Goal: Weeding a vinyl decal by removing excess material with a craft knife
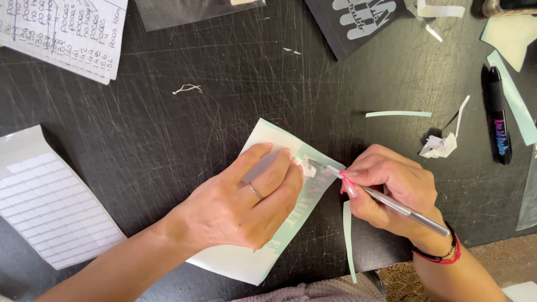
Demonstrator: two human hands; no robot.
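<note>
A pale green vinyl sheet with cut white letters (263,263) lies tilted on the scratched black table (184,128). My left hand (246,201), with a ring on one finger, rests flat on the sheet with fingers spread and pins it down. My right hand (391,193) grips a slim silver craft knife (386,200) like a pen. The knife's tip touches the sheet just beyond my left fingertips, beside a small lifted piece of vinyl.
Thin green offcut strips (398,114) (349,240) and crumpled white scraps (441,145) lie around. A black marker (499,117) lies at the right, a white label sheet (53,207) at the left, handwritten squared paper (67,31) top left, a black printed sheet (358,19) at the top.
</note>
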